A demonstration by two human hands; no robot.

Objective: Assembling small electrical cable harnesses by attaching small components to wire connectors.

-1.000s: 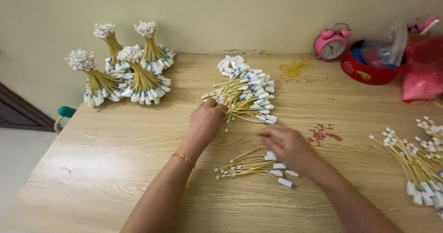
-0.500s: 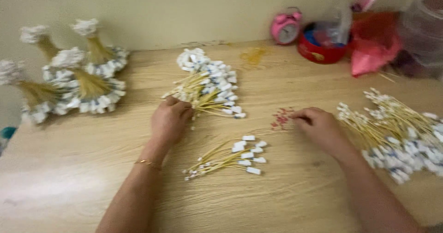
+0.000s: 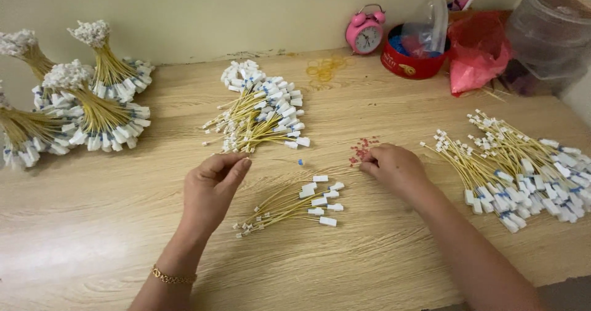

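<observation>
The left hand [image 3: 212, 188] pinches thumb to forefinger just below the big cable pile [image 3: 261, 111]; whether it grips a cable I cannot tell. The right hand [image 3: 394, 168], fingers curled, touches the small red pieces [image 3: 362, 149] on the worktop [image 3: 369, 262]. A small cable bunch [image 3: 292, 205] lies between the hands.

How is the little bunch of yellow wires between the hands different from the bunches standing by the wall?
The small bunch lies flat and loose, with few wires. The standing bundles are upright, thick and pinched together in the middle, fanning out at the bottom. Both have thin yellow wires with white ends.
</observation>
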